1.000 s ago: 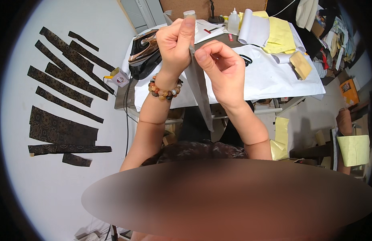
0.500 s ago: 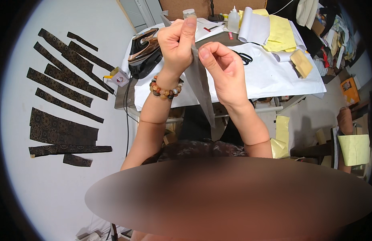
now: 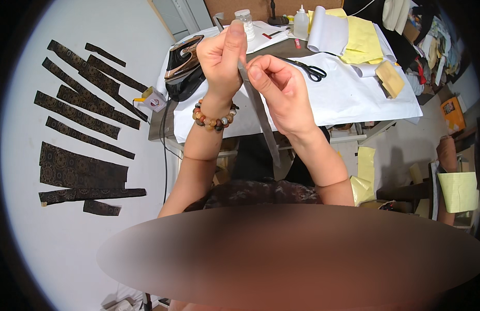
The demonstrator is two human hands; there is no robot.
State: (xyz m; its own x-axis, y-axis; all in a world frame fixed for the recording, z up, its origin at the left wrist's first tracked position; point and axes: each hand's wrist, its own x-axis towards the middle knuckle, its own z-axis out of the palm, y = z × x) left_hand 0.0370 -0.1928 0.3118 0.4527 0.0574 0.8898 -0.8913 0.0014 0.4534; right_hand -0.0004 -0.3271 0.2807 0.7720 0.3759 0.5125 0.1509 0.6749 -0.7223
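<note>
I have a grey strip (image 3: 261, 114) in view at 12 o'clock, long, thin and matte, narrow along its length and tapering toward its lower end. It hangs from between the hands toward 5 o'clock, clear of the white sheet (image 3: 364, 98) on the surface. I see the left hand (image 3: 220, 63) closed in a fist on the strip, thumb up, fingers curled tight. The right hand (image 3: 286, 96) has its thumb and forefinger pinched almost together at the strip's edge, the other fingers loosely bent. Black scissors (image 3: 314, 73) lie at 2 o'clock from the right hand; an iron (image 3: 184, 72) stands at 9 o'clock from the left.
</note>
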